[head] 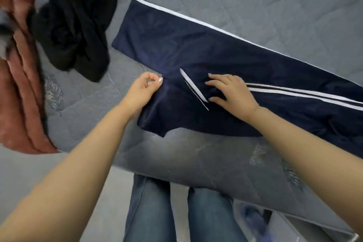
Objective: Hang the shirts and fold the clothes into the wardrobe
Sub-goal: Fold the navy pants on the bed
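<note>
Jeans-clad legs (pixel 176 210) stand at the edge of the bed (pixel 196 163), whose grey quilt carries the navy track pants (pixel 196 49) spread flat, presumably for folding. Beside them lie a rust-pink blanket (pixel 21 104) and a crumpled black printed shirt (pixel 78 25), not yet hung. Left hand (pixel 141 90) pinches the pants' crotch edge; right hand (pixel 229 92) presses the fabric with fingers spread, likely smoothing it.

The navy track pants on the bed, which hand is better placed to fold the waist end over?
Probably the left hand: it already pinches the navy track pants at their near edge, while the right hand lies spread on them.
</note>
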`<state>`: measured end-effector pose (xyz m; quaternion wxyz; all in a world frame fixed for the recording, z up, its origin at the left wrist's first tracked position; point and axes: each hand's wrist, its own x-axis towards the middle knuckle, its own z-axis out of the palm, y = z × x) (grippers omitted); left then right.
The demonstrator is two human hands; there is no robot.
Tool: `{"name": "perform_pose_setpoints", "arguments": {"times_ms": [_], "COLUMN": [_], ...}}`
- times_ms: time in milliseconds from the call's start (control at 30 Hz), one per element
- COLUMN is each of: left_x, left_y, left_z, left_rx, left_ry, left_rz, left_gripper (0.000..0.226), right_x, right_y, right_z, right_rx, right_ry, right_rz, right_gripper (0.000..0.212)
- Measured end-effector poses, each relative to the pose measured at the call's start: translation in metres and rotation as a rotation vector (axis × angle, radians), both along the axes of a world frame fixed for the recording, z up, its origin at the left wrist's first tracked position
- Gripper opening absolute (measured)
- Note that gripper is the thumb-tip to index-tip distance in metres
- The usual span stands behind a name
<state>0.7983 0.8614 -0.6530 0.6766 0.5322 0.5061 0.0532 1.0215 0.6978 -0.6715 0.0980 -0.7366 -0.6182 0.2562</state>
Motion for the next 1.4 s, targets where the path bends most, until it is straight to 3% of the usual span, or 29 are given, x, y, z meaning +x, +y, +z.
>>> {"name": "perform_pose_setpoints", "arguments": {"times_ms": [67, 200, 367, 433, 500, 600, 667, 767, 867, 1000, 1100, 1200, 1300, 1400], "left_x": [0.009, 0.009, -0.028, -0.032, -0.03, -0.026, -0.022, -0.02, -0.022, -0.025, -0.023, -0.011, 0.004, 0.012], "left_y": [0.04, 0.082, 0.039, 0.009, -0.014, -0.029, -0.029, -0.027, 0.0, 0.081, 0.148, 0.194, 0.209, 0.201], "left_z": [-0.008, -0.035, -0.039, -0.038, -0.048, -0.066, -0.069, -0.068, -0.057, -0.024, -0.011, -0.03, -0.052, -0.056], "left_rx": [-0.042, 0.095, 0.415, 0.34, 0.347, 0.648, 0.722, 0.797, 0.673, 0.175, -0.026, 0.059, 0.175, 0.343], "left_ry": [-0.007, 0.096, 0.139, 0.104, 0.19, 0.49, 0.564, 0.53, 0.363, -0.054, -0.168, 0.036, 0.305, 0.417], "left_rz": [0.072, 0.118, -0.055, -0.117, -0.322, -0.625, -0.622, -0.497, -0.381, -0.41, -0.077, 0.123, 0.069, -0.034], "left_gripper": [0.017, 0.011, 0.028, 0.034, 0.055, 0.082, 0.075, 0.045, 0.023, 0.013, 0.011, 0.006, 0.032, 0.046], "right_x": [-0.002, -0.009, -0.03, -0.037, -0.039, -0.037, -0.035, -0.029, -0.022, 0.006, 0.04, 0.062, 0.066, 0.053], "right_y": [0.026, 0.055, 0.07, 0.078, 0.084, 0.081, 0.077, 0.075, 0.077, 0.098, 0.123, 0.145, 0.157, 0.161], "right_z": [-0.006, -0.013, -0.019, -0.017, -0.016, -0.016, -0.016, -0.015, -0.013, -0.004, -0.003, -0.015, -0.031, -0.036], "right_rx": [-0.021, -0.072, -0.083, -0.092, -0.11, -0.151, -0.155, -0.152, -0.144, -0.036, -0.053, -0.12, -0.208, -0.173], "right_ry": [0.018, 0.196, 0.256, 0.426, 0.49, 0.352, 0.289, 0.18, 0.122, 0.215, 0.174, 0.105, 0.018, -0.102], "right_rz": [-0.044, -0.274, -0.472, -0.667, -0.796, -0.734, -0.636, -0.49, -0.455, -0.624, -0.626, -0.651, -0.697, -0.734], "right_gripper": [0.041, 0.042, 0.033, 0.033, 0.034, 0.029, 0.023, 0.02, 0.025, 0.019, 0.021, 0.02, 0.028, 0.027]}}
